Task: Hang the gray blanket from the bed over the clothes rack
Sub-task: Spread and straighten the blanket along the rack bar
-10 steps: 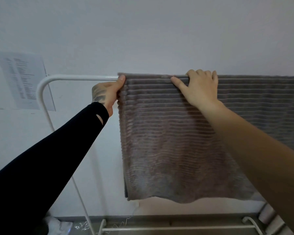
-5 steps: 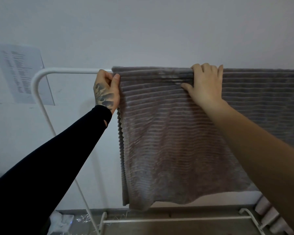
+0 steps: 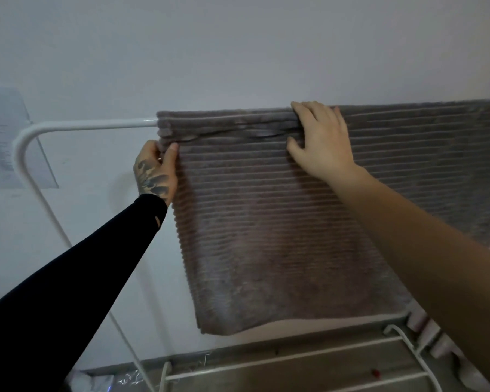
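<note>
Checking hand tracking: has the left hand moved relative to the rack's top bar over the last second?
Yes. The left hand has dropped from level with the clothes rack's top bar to below it, now pinching the gray blanket's left edge.

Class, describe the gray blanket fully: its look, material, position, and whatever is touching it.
The gray blanket looks like soft, plush fabric with horizontal ribs, gray-brown in this light. It is draped over the white top bar of the clothes rack, hanging flat against the wall, and runs off the picture's right edge. Near the bar its top is bunched into folds. The left hand pinches its left edge; the right hand lies spread on it near the top.
</note>
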